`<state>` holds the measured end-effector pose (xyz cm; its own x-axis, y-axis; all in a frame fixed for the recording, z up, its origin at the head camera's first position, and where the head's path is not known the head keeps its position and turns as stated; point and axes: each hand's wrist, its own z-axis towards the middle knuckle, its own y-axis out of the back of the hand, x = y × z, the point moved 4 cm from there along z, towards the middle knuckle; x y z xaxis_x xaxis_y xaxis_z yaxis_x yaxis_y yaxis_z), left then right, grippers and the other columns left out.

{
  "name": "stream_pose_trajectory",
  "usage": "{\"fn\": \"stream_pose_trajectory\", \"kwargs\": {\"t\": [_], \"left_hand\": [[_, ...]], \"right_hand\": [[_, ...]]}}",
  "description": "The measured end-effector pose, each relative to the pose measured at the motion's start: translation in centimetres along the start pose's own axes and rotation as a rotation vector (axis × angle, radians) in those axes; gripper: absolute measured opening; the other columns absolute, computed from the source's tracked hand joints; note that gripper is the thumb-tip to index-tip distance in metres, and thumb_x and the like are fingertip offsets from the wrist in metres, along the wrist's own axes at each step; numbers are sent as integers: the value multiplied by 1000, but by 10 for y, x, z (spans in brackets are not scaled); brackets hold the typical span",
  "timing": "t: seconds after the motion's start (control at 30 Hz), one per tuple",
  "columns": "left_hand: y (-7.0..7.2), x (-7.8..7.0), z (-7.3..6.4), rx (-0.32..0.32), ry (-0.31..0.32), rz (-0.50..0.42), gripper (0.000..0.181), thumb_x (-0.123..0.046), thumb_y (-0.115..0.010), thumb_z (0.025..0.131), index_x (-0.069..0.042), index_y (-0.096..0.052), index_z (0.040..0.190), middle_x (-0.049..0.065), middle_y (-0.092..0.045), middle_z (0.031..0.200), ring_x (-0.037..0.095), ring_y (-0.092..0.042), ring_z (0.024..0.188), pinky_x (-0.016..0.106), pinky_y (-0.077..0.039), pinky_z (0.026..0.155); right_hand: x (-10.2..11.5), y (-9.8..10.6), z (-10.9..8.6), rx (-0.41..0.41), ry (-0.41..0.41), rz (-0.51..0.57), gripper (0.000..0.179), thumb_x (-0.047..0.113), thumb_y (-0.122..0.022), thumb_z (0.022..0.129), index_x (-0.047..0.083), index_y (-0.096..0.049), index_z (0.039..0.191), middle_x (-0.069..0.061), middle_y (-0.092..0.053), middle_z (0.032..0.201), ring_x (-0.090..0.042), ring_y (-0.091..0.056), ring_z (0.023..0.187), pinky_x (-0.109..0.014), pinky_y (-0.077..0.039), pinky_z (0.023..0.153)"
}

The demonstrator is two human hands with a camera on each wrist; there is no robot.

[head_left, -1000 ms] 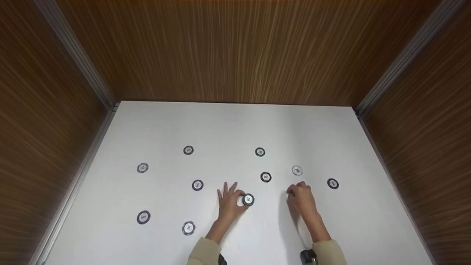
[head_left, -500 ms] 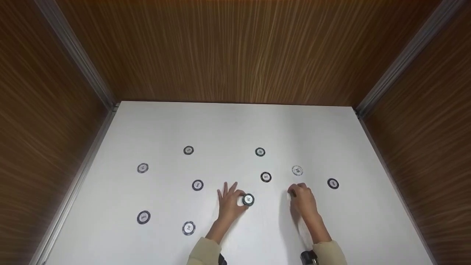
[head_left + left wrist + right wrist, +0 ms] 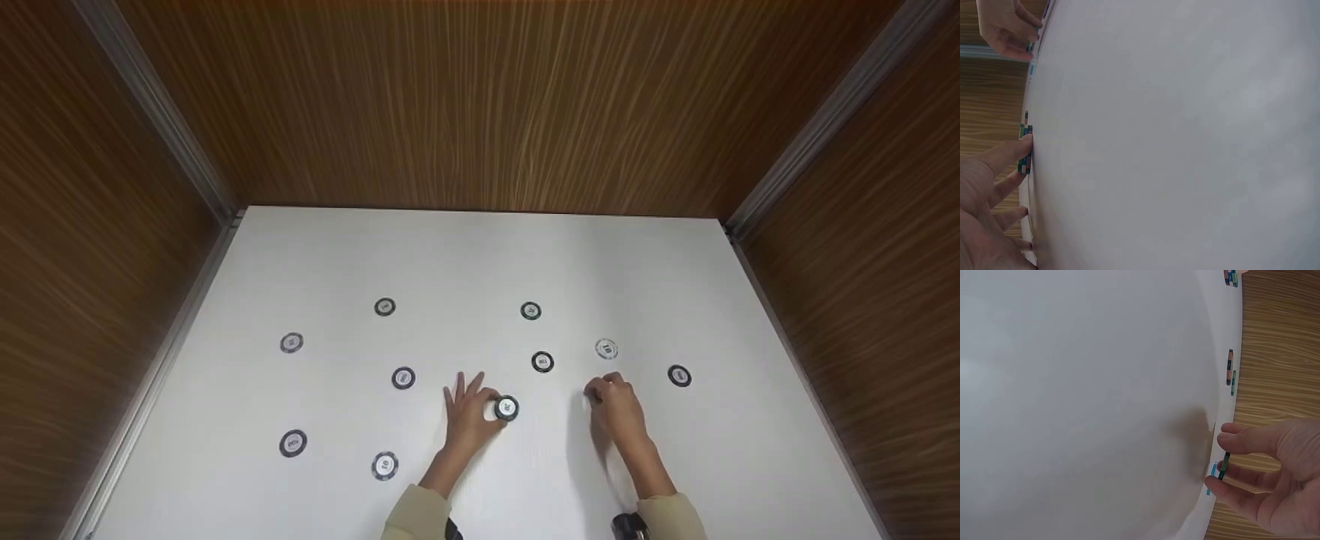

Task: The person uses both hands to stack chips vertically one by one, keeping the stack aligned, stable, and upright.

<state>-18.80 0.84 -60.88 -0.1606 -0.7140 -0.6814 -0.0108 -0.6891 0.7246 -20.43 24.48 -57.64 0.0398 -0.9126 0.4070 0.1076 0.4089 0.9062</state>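
My left hand (image 3: 468,421) pinches a short stack of green-edged poker chips (image 3: 507,408) between thumb and index finger on the white table. Its other fingers are spread out. Side on, the left wrist view shows the chip stack (image 3: 1025,151) standing on the surface. To the right, my right hand (image 3: 621,411) holds a single green-edged poker chip (image 3: 1224,466) on edge in its fingertips, just above the table; in the head view the fingers hide that chip. A white poker chip marked 10 (image 3: 607,349) lies flat just beyond the right hand.
Single chips lie scattered on the white table (image 3: 465,262): a black-rimmed chip (image 3: 543,362) and a green-rimmed chip (image 3: 531,310) ahead, a dark chip (image 3: 679,376) at right, several more at left. Brown wood-grain panels (image 3: 480,105) wall the back and sides.
My right hand has turned its chip slightly, so that the chip no longer shows from above. The left hand and its stack stay in place.
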Motion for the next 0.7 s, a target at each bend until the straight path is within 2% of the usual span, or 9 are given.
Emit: {"fn": "stream_pose_trajectory", "kwargs": {"t": [0.37, 0.7], "left_hand": [[0, 1, 0, 1, 5, 3, 35, -21, -82, 63, -13, -65, 93, 16, -44, 135, 44, -20, 131, 63, -5, 103], [0, 0, -1, -5, 2, -4, 35, -20, -82, 63, -12, -65, 92, 17, -44, 134, 45, -20, 130, 63, -5, 103]], "right_hand": [[13, -3, -1, -1, 39, -12, 11, -3, -70, 75, 3, -70, 84, -17, -60, 92, -33, -59, 80, -42, -52, 70], [32, -11, -2, 19, 73, -23, 17, -6, -71, 73, 6, -71, 85, -15, -60, 94, -32, -59, 82, -40, -53, 71]]}}
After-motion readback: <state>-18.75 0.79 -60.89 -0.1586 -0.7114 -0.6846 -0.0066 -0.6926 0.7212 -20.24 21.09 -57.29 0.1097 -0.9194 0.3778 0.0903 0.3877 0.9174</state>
